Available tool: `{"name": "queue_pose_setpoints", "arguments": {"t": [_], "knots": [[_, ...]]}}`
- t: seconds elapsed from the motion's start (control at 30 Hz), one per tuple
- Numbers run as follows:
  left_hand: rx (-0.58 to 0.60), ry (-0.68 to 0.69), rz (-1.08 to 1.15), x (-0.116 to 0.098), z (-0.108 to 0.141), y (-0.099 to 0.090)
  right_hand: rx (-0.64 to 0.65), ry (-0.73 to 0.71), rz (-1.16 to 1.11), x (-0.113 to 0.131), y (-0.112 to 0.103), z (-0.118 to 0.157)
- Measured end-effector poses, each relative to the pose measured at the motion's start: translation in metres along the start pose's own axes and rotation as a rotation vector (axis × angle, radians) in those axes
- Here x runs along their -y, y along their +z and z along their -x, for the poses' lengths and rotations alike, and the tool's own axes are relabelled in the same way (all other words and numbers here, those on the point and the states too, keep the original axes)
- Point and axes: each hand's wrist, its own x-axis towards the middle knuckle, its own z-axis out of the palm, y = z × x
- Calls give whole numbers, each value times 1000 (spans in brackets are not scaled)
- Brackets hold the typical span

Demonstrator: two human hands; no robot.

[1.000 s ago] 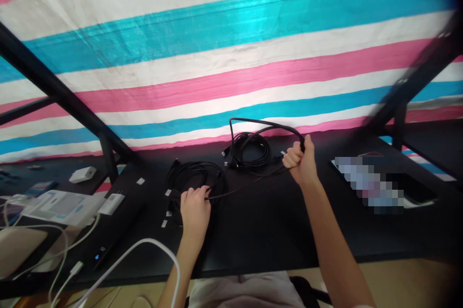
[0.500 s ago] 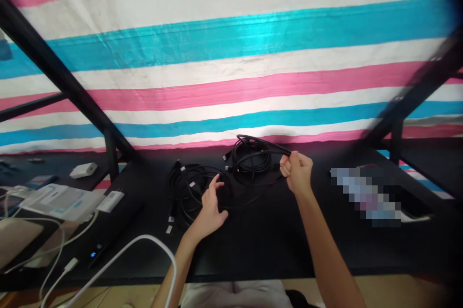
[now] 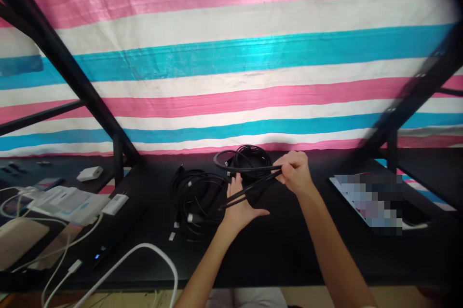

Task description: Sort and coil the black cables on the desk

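Observation:
My right hand [image 3: 294, 172] is closed around several strands of a black cable [image 3: 249, 186], just above the desk. Loops of that cable stretch leftward from the fist, and some strands cross over my left hand [image 3: 240, 209]. The left palm faces up, its thumb and fingers spread, gripping nothing. Left of it lies a tangled pile of black cables [image 3: 195, 182] with pale connectors and small white tags. Behind the hands a neat coil of black cable [image 3: 249, 148] rests near the back of the desk.
White chargers [image 3: 115, 204], a white box [image 3: 65, 202] and white cables [image 3: 141, 246] crowd the left side. A dark device with a small lit display [image 3: 97, 256] lies there too. At right is a pixelated flat item [image 3: 361, 202]. Black frame bars [image 3: 90, 100] rise on both sides.
My left hand has moved right, away from the cable pile, and now lies under the held strands. My right hand keeps its grip. The camera view has tilted upward slightly.

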Motion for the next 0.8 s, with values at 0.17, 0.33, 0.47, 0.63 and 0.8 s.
{"name": "queue_pose_setpoints", "arguments": {"t": [0.17,0.33,0.47,0.63,0.8], "knots": [[104,-237,54,-1,-4,-10,-216,14,-67,19,-3,-33],[-18,-121,-234,5,-6,-50,-465,105,-235,13,-13,-45],[-11,29,-519,12,-6,-69,-667,202,-215,-3,-13,-48],[149,22,-372,28,-8,-90,-813,158,23,-14,-34,-47],[171,-143,-335,40,-7,-94,-732,96,359,-11,-65,-38]]}}
